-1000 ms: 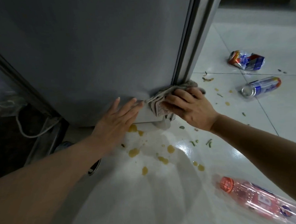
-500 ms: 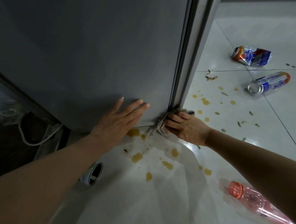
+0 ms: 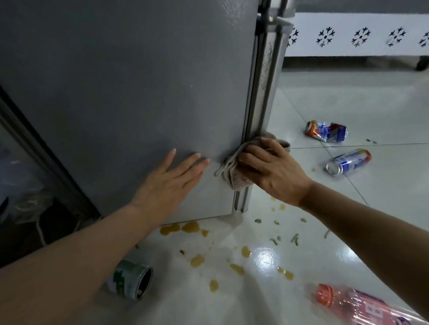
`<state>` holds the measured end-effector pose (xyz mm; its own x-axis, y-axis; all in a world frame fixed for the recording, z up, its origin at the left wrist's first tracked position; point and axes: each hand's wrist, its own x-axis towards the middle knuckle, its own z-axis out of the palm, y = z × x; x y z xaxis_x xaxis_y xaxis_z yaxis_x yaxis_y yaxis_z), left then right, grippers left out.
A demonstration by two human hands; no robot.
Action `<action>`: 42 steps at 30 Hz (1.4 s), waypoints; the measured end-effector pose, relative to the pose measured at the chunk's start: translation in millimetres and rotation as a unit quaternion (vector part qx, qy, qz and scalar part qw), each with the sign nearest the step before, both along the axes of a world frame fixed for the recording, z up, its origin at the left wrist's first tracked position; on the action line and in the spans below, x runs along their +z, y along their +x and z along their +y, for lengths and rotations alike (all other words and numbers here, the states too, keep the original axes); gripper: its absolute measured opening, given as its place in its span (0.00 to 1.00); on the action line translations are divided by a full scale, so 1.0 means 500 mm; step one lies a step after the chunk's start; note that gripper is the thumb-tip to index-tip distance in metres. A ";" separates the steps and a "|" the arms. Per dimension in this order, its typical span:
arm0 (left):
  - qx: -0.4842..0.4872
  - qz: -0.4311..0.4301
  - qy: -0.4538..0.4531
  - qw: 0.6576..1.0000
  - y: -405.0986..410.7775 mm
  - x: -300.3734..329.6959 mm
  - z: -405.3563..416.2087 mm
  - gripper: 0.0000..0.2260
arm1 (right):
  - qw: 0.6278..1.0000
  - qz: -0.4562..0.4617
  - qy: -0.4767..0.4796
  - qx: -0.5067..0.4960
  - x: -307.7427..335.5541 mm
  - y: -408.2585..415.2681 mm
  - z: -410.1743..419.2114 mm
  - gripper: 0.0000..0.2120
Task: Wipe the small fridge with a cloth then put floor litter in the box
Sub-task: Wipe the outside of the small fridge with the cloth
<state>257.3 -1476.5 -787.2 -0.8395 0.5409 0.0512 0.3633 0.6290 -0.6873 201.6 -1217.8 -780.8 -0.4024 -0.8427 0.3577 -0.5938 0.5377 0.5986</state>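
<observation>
The grey fridge (image 3: 135, 92) fills the upper left, with its side panel facing me. My left hand (image 3: 169, 182) lies flat, fingers straight, on the lower part of that panel. My right hand (image 3: 271, 170) grips a bunched beige cloth (image 3: 234, 172) and presses it against the fridge's front corner, a little above the floor. Litter lies on the white tiles: a crushed can (image 3: 327, 131), a blue can (image 3: 349, 161), a green-and-white can (image 3: 131, 279) and a pink plastic bottle (image 3: 365, 306). No box is in view.
Yellow-brown spill spots (image 3: 196, 260) and small green scraps (image 3: 294, 239) dot the floor below the fridge. A white perforated panel on wheels (image 3: 361, 36) stands at the back right. A dark gap with a white cable (image 3: 42, 231) lies left of the fridge.
My right hand has carried the cloth upward along the fridge corner from near its foot. The view has pulled back and up, so more floor shows. My left hand stays flat on the panel.
</observation>
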 end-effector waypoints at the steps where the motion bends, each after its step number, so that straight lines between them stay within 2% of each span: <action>1: 0.008 -0.001 0.010 1.000 0.003 0.011 0.003 0.29 | 1.000 -0.008 -0.026 -0.014 0.013 0.011 -0.007 0.17; 5: 0.045 -0.002 0.080 0.996 0.008 0.068 0.025 0.28 | 0.977 -0.057 -0.190 -0.071 0.059 0.068 -0.028 0.18; 8: 0.029 0.044 0.137 0.989 0.012 0.129 0.043 0.30 | 0.928 -0.093 -0.352 -0.077 0.100 0.101 -0.028 0.23; 10: 0.009 0.094 0.176 0.980 0.015 0.174 0.053 0.31 | 0.893 -0.121 -0.428 -0.065 0.138 0.119 -0.024 0.26; 13: -0.010 0.146 0.199 0.969 0.019 0.246 0.073 0.34 | 0.835 -0.126 -0.533 -0.056 0.208 0.138 -0.020 0.25; 20: -0.048 0.223 0.290 0.929 0.015 0.406 0.106 0.32 | 0.697 -0.084 -0.711 -0.038 0.402 0.122 -0.040 0.25; 24: -0.032 0.238 0.298 0.924 0.007 0.496 0.111 0.35 | 0.643 -0.083 -0.761 -0.024 0.529 0.085 -0.056 0.25; 32: -0.055 0.259 0.336 0.904 -0.033 0.646 0.130 0.35 | 0.601 -0.121 -0.789 -0.023 0.680 0.011 -0.100 0.18; 38: -0.066 0.260 0.336 0.903 -0.056 0.690 0.137 0.37 | 0.630 -0.182 -0.754 0.032 0.662 0.008 -0.109 0.15; 39: -0.064 0.260 0.333 0.904 -0.061 0.693 0.137 0.37 | 0.643 -0.184 -0.743 0.021 0.656 0.009 -0.104 0.17; 42: -0.058 0.262 0.334 0.903 -0.074 0.697 0.137 0.35 | 0.673 -0.134 -0.727 -0.021 0.655 0.001 -0.096 0.32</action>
